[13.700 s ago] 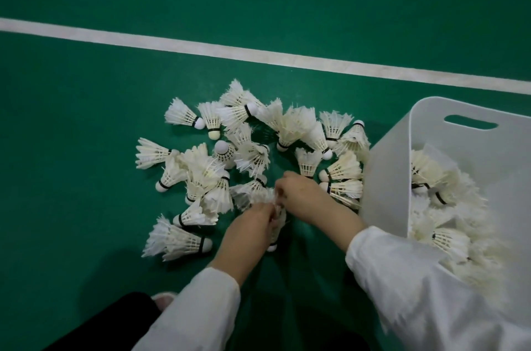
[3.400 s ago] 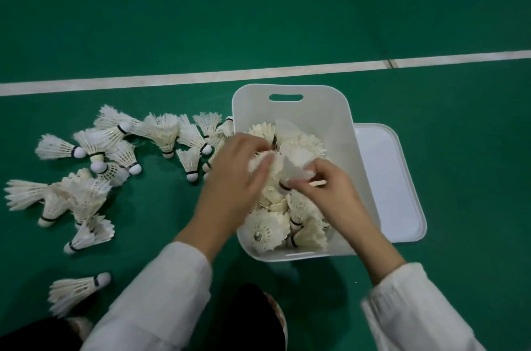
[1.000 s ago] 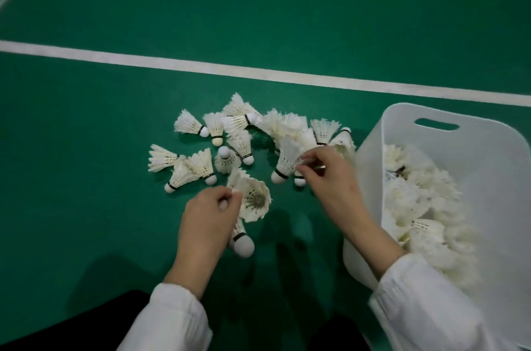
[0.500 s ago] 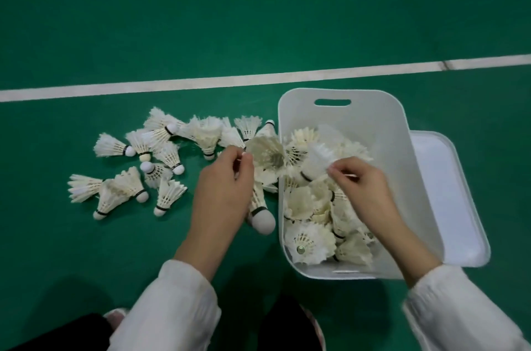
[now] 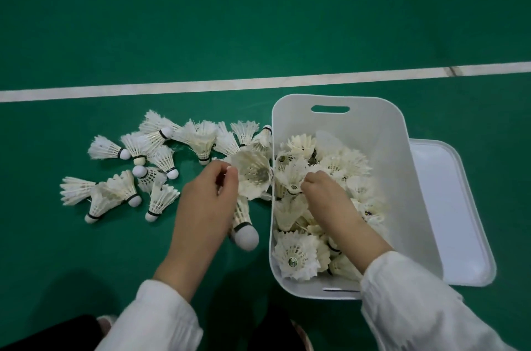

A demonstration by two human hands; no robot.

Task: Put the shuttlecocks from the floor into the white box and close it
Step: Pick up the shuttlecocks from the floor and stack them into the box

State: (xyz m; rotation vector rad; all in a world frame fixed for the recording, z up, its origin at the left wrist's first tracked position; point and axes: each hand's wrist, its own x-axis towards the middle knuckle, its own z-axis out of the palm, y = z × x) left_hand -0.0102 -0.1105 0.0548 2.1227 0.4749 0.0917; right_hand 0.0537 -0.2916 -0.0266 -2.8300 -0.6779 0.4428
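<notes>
Left hand pinching nested frayed white shuttlecocks, cork below the grip, right hand inside white box, hold unclear

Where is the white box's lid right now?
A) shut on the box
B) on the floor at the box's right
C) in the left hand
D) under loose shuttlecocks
B: the lid lies flat on the green floor, right of the open white box.

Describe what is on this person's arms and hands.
Loose white long sleeves cover both arms to the wrists: left sleeve, right sleeve. The left hand and right hand are bare: no gloves, rings or watch show.
</notes>
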